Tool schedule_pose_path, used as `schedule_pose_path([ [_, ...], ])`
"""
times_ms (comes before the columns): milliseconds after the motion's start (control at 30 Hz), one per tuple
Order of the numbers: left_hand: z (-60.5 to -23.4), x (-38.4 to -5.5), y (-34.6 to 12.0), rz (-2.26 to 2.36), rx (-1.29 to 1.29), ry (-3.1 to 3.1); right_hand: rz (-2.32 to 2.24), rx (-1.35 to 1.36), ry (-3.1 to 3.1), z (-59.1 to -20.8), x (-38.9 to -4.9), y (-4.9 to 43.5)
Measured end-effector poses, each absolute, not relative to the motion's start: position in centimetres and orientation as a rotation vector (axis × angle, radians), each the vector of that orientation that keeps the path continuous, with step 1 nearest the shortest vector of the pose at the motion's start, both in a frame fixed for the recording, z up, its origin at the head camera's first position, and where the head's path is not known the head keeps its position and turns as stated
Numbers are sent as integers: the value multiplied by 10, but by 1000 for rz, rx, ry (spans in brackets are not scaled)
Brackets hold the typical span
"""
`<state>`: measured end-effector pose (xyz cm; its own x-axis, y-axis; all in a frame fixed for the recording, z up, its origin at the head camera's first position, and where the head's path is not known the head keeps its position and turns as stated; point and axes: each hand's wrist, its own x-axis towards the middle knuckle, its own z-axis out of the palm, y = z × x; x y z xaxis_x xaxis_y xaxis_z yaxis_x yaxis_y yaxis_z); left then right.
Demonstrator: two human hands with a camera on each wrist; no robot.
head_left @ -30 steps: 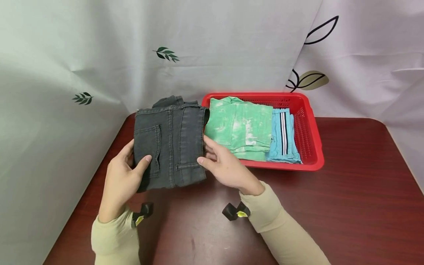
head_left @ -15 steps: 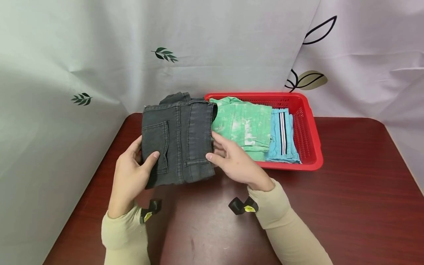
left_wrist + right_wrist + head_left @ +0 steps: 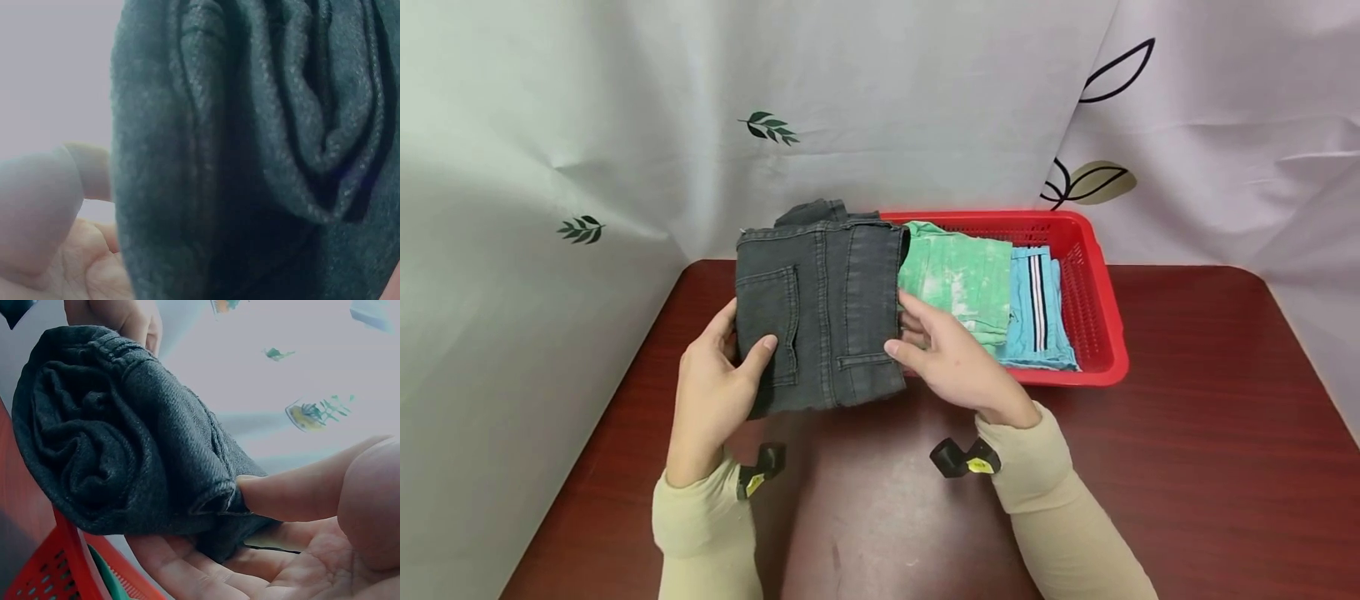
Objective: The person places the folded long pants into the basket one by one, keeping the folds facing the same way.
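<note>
Folded dark grey jeans (image 3: 820,317) are held up in front of the basket's left end, a back pocket facing the head camera. My left hand (image 3: 715,392) grips their left edge, thumb in front and fingers behind. At the right edge, my right hand (image 3: 955,358) pinches them near the waistband, its thumb by a belt loop. Layered folds of the jeans (image 3: 94,444) show in the right wrist view. A red plastic basket (image 3: 1105,333) holds a folded green and white garment (image 3: 962,275) and a folded light blue garment (image 3: 1045,317) with a dark and white stripe.
The basket stands on a dark red wooden table (image 3: 1210,400), toward its back edge. White curtain (image 3: 925,108) with leaf prints hangs behind and along the left side. Small black cameras are strapped at both wrists.
Both hands have carried the jeans to the right and slightly away from me. The jeans now hide more of the basket's left end and the green garment.
</note>
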<state>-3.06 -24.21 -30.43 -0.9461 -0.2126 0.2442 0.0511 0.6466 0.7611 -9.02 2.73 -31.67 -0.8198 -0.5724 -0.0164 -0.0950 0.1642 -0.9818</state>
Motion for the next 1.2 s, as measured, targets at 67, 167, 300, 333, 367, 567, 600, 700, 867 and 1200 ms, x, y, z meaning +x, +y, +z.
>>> schedule_pose_path([
  [67,-304,-32,-240,-1195,135,-2552,-1685,-632,2077,-317,-91,29],
  [167,-304,-34,-236,-1194,141,-2551,-1685,-636,2090,-316,-92,32],
  [300,-304,-36,-232,-1198,150,-2553,-1731,-676,2063,-316,-93,35],
  [333,-303,-36,-230,-1202,150,-2552,-1743,-691,2056,-316,-94,36],
  [367,-303,-37,-229,-1208,147,-2550,-1747,-699,2056,-317,-94,37],
  [567,-301,-42,-221,-1244,122,-2526,-1778,-688,2047,-316,-96,43],
  [600,-301,-43,-220,-1244,117,-2523,-1793,-690,2031,-317,-97,44],
  [700,-301,-46,-217,-1253,111,-2515,-1828,-694,1989,-316,-99,47],
  [867,-302,-50,-212,-1264,91,-2505,-1807,-618,2034,-315,-101,52],
  [1200,-304,-56,-205,-1306,58,-2498,-1855,-607,1979,-315,-104,60],
])
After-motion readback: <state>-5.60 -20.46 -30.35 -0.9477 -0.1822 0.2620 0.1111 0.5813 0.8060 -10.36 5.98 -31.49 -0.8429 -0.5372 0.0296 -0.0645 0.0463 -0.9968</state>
